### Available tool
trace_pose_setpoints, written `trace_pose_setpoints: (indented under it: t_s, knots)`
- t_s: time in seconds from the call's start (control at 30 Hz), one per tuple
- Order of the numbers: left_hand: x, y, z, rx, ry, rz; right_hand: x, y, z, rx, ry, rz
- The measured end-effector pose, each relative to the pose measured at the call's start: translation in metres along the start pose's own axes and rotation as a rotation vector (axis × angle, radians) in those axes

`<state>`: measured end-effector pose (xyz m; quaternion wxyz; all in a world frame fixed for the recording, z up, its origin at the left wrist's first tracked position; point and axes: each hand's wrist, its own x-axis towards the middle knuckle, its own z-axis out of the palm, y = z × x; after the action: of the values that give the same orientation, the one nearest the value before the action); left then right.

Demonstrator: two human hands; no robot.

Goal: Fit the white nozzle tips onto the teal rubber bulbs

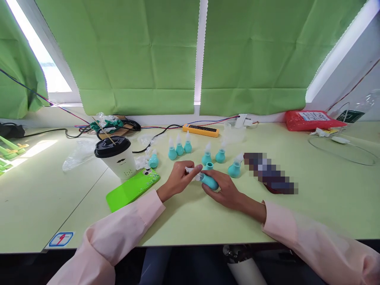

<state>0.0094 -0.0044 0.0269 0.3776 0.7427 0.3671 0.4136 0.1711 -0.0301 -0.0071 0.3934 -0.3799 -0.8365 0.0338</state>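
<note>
At the table's [178, 233] near edge, a numbered sticker [61, 239] lies off to my left, and my pink sleeves reach in over the top. My right hand [224, 190] is wrapped around a teal bulb [210, 183], held tilted just above the table, while my left hand [179, 178] pinches the clear nozzle [196, 175] at the bulb's mouth; I cannot tell how firmly the two are joined. By my left forearm lies a green phone case [130, 190]. Just beyond my fingers stands an open teal bulb [209, 166], its mouth upward, and to my right, past one tilted nozzle-topped bulb [234, 170], is a blurred dark object [271, 177]. A lidded paper cup [121, 164] stands behind the phone case. Farther out, more nozzle-topped bulbs are grouped, three of them side by side. Behind those sit a yellow power strip [201, 130] and, far right, a red package [311, 120], with green curtains [118, 59] hanging beyond.
</note>
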Motion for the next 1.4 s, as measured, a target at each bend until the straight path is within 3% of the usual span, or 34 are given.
trace_pose_setpoints:
  t_s: [0.17, 0.23, 0.3, 0.4, 0.47, 0.63, 0.73, 0.8, 0.87, 0.97, 1.07, 1.27, 1.4]
  knots:
    - [0.011, -0.013, -0.003, -0.304, -0.195, -0.254, 0.0, -0.005, -0.008, 0.031, -0.115, 0.048]
    - [0.015, -0.014, -0.009, -0.308, -0.257, -0.304, 0.0, -0.005, -0.009, 0.041, -0.13, 0.045]
    - [0.02, -0.018, -0.017, -0.093, -0.218, -0.279, 0.0, -0.005, -0.009, 0.052, -0.101, 0.074]
    - [0.023, -0.031, -0.031, 0.552, -0.045, -0.182, 0.002, -0.003, -0.006, 0.074, 0.003, 0.153]
    - [0.024, -0.043, -0.037, 0.788, -0.015, -0.181, 0.003, -0.001, -0.005, 0.086, 0.037, 0.194]
    - [0.022, -0.055, -0.04, 0.923, -0.077, -0.211, 0.001, 0.001, -0.003, 0.162, 0.009, 0.271]
    - [0.017, -0.042, -0.034, 0.958, 0.045, -0.117, 0.001, 0.0, -0.002, 0.18, -0.004, 0.303]
    - [0.011, -0.029, -0.026, 0.836, 0.123, 0.008, 0.001, -0.001, -0.002, 0.181, -0.011, 0.335]
    - [0.005, -0.02, -0.016, 0.538, 0.072, 0.054, 0.001, -0.002, -0.001, 0.186, -0.024, 0.367]
    - [-0.003, -0.014, -0.002, 0.081, -0.005, -0.006, 0.001, -0.004, -0.001, 0.21, -0.053, 0.386]
    - [-0.006, -0.015, 0.005, -0.21, -0.023, -0.08, 0.001, -0.006, -0.002, 0.241, -0.075, 0.386]
    - [-0.006, -0.015, 0.004, -0.541, -0.138, -0.203, 0.002, -0.005, -0.001, 0.274, -0.086, 0.411]
    - [-0.005, -0.013, 0.005, -0.555, -0.127, -0.214, 0.002, -0.004, 0.0, 0.203, -0.074, 0.451]
